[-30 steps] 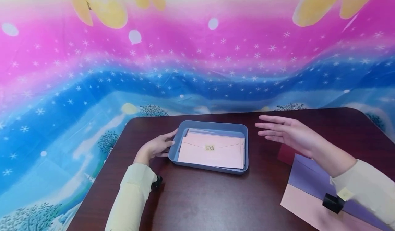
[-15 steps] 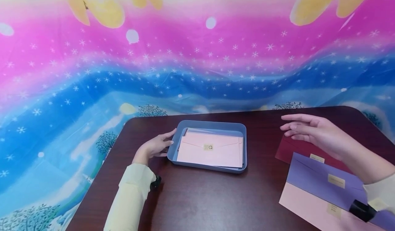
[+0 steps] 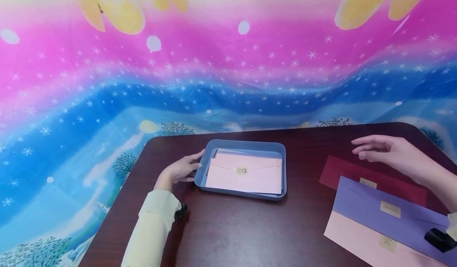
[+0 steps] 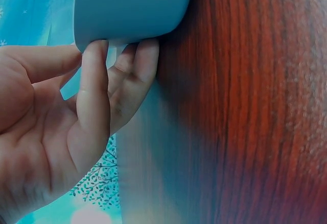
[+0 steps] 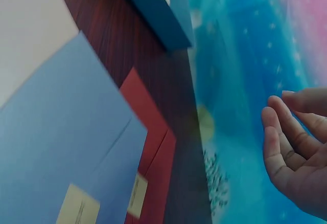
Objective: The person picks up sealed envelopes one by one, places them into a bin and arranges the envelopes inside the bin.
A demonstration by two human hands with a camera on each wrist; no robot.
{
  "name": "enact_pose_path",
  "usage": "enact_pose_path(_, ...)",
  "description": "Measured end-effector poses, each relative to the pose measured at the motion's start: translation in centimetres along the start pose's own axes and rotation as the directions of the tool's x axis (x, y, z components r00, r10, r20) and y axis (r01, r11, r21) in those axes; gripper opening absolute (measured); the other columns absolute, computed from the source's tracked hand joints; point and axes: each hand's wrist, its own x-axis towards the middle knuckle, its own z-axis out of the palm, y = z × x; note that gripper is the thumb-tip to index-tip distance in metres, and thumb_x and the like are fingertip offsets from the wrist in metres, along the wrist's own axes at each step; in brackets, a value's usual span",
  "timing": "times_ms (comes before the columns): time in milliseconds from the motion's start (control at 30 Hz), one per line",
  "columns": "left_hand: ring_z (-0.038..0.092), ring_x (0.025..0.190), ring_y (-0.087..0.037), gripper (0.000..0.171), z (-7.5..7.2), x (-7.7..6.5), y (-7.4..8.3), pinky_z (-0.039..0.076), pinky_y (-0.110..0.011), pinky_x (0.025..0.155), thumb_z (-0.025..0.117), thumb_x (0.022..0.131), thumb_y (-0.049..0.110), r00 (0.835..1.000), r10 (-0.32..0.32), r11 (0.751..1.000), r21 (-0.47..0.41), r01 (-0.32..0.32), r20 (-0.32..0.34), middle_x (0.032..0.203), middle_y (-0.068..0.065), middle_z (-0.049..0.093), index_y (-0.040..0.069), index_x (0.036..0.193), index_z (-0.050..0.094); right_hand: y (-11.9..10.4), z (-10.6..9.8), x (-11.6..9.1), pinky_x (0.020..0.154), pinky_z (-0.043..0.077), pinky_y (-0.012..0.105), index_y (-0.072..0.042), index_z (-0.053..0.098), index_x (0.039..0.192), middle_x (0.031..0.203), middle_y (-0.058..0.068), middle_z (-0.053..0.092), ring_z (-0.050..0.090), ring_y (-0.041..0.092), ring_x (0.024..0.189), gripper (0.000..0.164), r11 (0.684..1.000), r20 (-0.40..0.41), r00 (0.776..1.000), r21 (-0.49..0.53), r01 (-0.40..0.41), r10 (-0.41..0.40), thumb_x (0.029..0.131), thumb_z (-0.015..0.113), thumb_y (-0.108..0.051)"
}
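A blue-grey tray (image 3: pixel 240 196) stands on the table with a pink envelope (image 3: pixel 246 179) uppermost inside; it bears a small gold label. My left hand (image 3: pixel 180 168) touches the tray's left end, its fingertips against the outer wall; in the left wrist view several fingers (image 4: pixel 95 88) reach that wall. To the right, my right hand (image 3: pixel 396 152) hovers over a dark red envelope (image 3: pixel 342 169), fingers loosely bent and holding nothing. A purple envelope (image 3: pixel 364 197) overlaps the red one, and another pink envelope (image 3: pixel 351 231) lies in front, partly out of frame.
The dark wooden table (image 3: pixel 228 231) reaches back to a colourful printed cloth (image 3: pixel 228 80) hanging behind it. More envelopes show at their edges beneath the top one in the tray. A black strap device (image 3: pixel 440 239) sits at the right wrist.
My right hand has moved right, away from the tray, its fingers bending loosely, and uncovers more of the envelopes below. My left hand and the tray stay in place.
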Motion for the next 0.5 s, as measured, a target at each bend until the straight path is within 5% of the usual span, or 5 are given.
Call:
enact_pose_path(133, 0.065, 0.108, -0.023, 0.065, 0.0, 0.1, 0.0, 0.056, -0.038, 0.085, 0.05, 0.11, 0.018, 1.0, 0.009, 1.0, 0.009, -0.009, -0.002, 0.155, -0.017, 0.044, 0.039, 0.164, 0.021, 1.3, -0.6, -0.1, 0.071, 0.053, 0.018, -0.007, 0.063, 0.134, 0.105, -0.005, 0.075, 0.065, -0.007, 0.09, 0.035, 0.989, -0.012, 1.0, -0.149, -0.012, 0.011, 0.1, 0.069, -0.012)
enact_pose_path(300, 0.066, 0.109, -0.023, 0.064, 0.0, 0.1, 0.0, 0.056, -0.039, 0.085, 0.05, 0.11, 0.018, 1.0, 0.014, 1.0, 0.01, -0.014, 0.001, 0.153, -0.018, 0.047, 0.038, 0.164, 0.021, 2.6, -1.5, -0.6, 0.065, 0.052, 0.02, 0.008, 0.064, 0.129, 0.1, 0.013, 0.074, 0.06, -0.012, 0.08, 0.038, 0.93, -0.039, 0.999, -0.369, 0.007, -0.023, 0.095, 0.073, -0.006)
enact_pose_path(500, 0.065, 0.111, -0.023, 0.064, 0.0, 0.1, 0.1, 0.056, -0.039, 0.085, 0.049, 0.11, 0.017, 1.0, 0.02, 1.0, 0.012, -0.02, 0.005, 0.155, -0.019, 0.044, 0.035, 0.165, 0.02, 4.7, -2.7, -1.4, 0.062, 0.055, 0.024, 0.016, 0.061, 0.124, 0.093, 0.007, 0.072, 0.062, -0.006, 0.073, 0.037, 0.92, -0.036, 0.998, -0.387, -0.055, 0.045, 0.092, 0.072, 0.0)
